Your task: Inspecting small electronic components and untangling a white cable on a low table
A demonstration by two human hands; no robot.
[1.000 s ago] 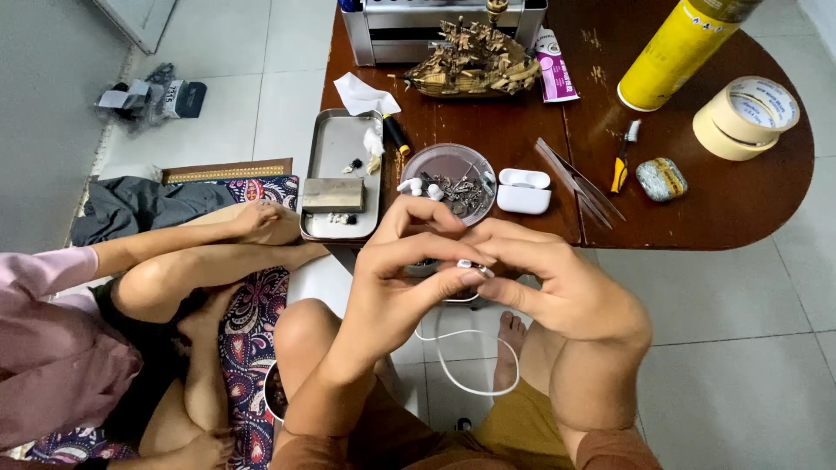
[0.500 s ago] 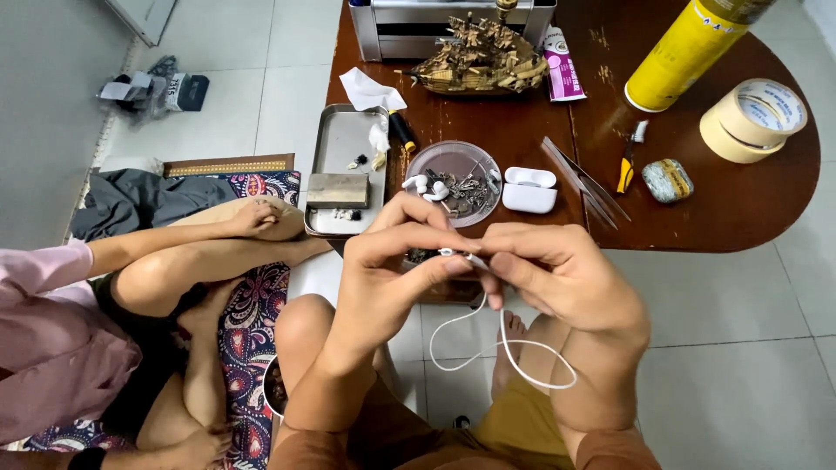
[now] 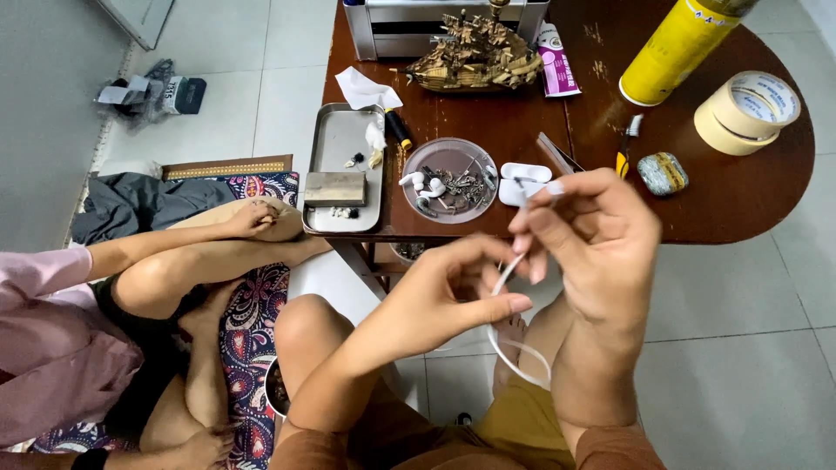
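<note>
White cable [image 3: 514, 335] pinched at its upper end by right hand [image 3: 592, 252], gripped lower down by left hand [image 3: 453, 300], slack looping below over the lap; free of the table [image 3: 766, 196], nothing yet plugged in or coiled. Close behind: earbud case [image 3: 525, 177], round dish [image 3: 448, 180] of small parts, metal tray [image 3: 341, 139], tape rolls [image 3: 747, 111], yellow can [image 3: 675, 43]. Another person's leg [image 3: 200, 261] crowding the left side.

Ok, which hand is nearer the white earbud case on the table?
Right. The right hand sits just below the white earbud case, nearly overlapping it; the left hand is lower and farther left.
</note>
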